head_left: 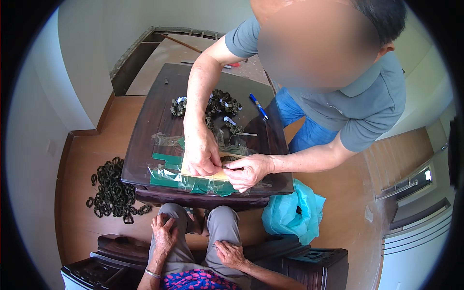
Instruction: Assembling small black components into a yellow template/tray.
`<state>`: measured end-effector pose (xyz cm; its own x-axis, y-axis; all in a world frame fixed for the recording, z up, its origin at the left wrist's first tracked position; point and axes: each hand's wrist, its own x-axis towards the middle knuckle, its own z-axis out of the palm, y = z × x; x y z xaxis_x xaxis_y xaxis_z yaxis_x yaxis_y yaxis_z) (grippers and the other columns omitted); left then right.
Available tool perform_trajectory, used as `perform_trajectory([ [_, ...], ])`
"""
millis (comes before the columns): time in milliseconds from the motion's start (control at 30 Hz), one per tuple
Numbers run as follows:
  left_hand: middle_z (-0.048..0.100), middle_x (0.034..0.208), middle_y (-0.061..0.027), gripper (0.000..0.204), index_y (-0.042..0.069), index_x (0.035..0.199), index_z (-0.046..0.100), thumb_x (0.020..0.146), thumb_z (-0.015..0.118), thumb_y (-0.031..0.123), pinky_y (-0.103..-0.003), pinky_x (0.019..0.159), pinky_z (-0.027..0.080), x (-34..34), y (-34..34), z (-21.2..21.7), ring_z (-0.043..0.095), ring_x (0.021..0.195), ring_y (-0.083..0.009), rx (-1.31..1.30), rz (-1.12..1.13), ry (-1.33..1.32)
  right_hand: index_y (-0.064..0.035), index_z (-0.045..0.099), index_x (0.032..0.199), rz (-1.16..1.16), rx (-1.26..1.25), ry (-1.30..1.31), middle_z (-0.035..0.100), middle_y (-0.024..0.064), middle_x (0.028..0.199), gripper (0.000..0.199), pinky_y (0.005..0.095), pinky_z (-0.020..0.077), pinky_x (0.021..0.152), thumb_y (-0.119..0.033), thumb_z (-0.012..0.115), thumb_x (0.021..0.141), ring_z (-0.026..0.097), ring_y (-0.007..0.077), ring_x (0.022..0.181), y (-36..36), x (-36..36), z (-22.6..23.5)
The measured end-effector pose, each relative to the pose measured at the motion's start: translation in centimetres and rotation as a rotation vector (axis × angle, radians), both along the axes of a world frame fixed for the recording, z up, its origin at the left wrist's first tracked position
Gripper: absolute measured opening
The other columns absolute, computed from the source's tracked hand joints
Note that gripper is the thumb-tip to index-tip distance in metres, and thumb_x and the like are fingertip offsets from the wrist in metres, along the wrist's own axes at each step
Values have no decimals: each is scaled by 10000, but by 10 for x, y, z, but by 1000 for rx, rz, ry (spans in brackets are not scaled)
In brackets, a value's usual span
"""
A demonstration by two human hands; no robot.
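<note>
My left hand (164, 233) lies over my left knee with its fingers apart, holding nothing. On my right thigh rests my right hand (229, 253), fingers curled together around something small and thin that I cannot make out. In front of me, another person's two hands (246, 170) pinch a short dark ribbed strip (229, 158) above a yellowish board (220, 175). Under the board, a green mat (166, 180) is covered in clear tape (191, 182). Farther back on the dark table (150, 121) sit bundles of dark coiled rings (226, 102) with pale ties.
A blue pen (258, 106) lies at the table's right. Many dark rings (113, 186) are heaped on the floor at left. A turquoise plastic bag (295, 212) stands by the table's near right corner. The other person leans over the table from the right.
</note>
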<state>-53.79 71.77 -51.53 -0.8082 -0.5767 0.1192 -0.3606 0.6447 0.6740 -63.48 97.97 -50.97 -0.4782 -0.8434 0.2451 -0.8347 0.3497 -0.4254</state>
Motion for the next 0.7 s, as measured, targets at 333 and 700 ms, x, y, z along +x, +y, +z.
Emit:
perform_trajectory([
  [333, 516, 1182, -166, 411, 102, 1035, 693, 628, 752, 91, -480, 946, 391, 0, 6, -3, 464, 1121, -366, -4, 5, 24, -35, 617, 1121, -2, -33, 8, 661, 90, 906, 299, 339, 541, 618, -144, 651, 845, 665, 237, 728, 6, 0, -2],
  [700, 522, 1178, -162, 426, 106, 1024, 693, 606, 766, 71, -478, 923, 398, -1, 7, -3, 475, 1114, -358, -16, 1, 31, -39, 623, 1111, -7, -35, 17, 649, 80, 864, 303, 337, 519, 586, -139, 667, 828, 648, 226, 680, 6, 0, 5],
])
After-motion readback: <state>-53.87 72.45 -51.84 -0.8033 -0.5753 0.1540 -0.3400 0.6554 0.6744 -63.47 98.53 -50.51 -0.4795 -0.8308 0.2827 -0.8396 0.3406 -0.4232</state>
